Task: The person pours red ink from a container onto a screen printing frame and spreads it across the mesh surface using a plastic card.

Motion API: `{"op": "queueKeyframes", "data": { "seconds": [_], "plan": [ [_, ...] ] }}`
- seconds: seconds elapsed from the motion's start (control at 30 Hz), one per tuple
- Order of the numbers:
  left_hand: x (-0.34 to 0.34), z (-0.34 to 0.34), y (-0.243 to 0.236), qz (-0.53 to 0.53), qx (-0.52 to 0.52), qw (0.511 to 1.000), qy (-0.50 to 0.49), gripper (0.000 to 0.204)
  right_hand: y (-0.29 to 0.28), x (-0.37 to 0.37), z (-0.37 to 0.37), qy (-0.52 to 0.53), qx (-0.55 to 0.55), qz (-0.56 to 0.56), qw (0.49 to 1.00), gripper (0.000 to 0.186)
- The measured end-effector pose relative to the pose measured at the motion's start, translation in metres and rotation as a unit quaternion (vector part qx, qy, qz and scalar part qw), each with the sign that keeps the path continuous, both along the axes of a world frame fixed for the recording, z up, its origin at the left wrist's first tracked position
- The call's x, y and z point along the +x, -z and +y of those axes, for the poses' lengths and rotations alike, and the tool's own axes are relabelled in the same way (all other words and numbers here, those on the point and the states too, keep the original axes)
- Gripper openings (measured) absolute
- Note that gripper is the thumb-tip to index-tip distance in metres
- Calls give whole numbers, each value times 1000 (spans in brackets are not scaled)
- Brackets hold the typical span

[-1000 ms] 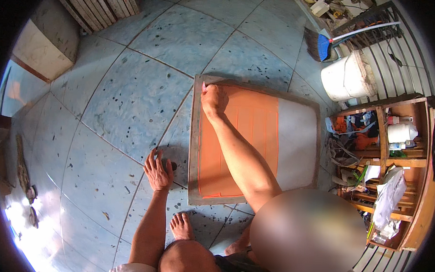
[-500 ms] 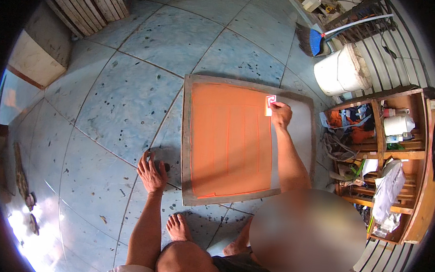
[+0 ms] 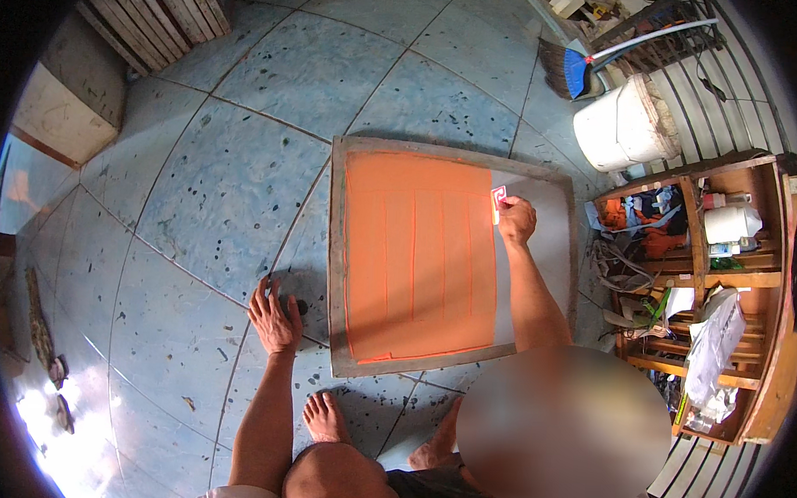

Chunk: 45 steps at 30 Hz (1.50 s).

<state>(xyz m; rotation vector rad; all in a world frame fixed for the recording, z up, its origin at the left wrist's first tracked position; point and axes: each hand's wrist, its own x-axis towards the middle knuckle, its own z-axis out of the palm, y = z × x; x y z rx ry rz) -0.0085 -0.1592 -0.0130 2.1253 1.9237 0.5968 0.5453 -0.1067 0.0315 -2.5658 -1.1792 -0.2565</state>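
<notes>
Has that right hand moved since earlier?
Yes: the right hand moved rightward, from the left side of the frame to the right edge of the orange layer.

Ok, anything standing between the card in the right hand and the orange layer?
Nothing visible does. The card, held in the right hand, is at the right edge of the orange layer, though contact between them is hard to make out. The left hand is clear of both, left of the frame.

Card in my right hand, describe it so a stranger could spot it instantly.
Find the framed panel on the blue tiled floor. Near the right edge of its orange coating, your right hand holds the card. Unlike the coating, it carries a red-and-white pattern.
</notes>
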Motion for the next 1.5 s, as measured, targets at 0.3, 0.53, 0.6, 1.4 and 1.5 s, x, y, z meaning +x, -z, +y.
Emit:
{"op": "queueKeyframes", "data": {
  "seconds": [0.3, 0.53, 0.6, 1.4, 1.5],
  "plan": [
    [-10, -2, -1, 3, -9, 1000, -1, 50, -16, -41, 21, 58, -88, 79, 991, 19],
    [-12, -2, -3, 2, 8, 1000, 1, 49, 11, -109, 52, 1, -16, 27, 999, 51],
    [-4, -1, -2, -2, 6, 1000, 5, 49, 25, -123, 59, -41, 23, 6, 999, 50],
    [-11, -1, 1, 10, 20, 1000, -3, 49, -13, -300, 98, -70, -40, 242, 967, 17],
    [-12, -1, 5, 20, 10, 1000, -12, 49, -2, -303, 100, -68, 18, 267, 961, 19]
  ]
}}
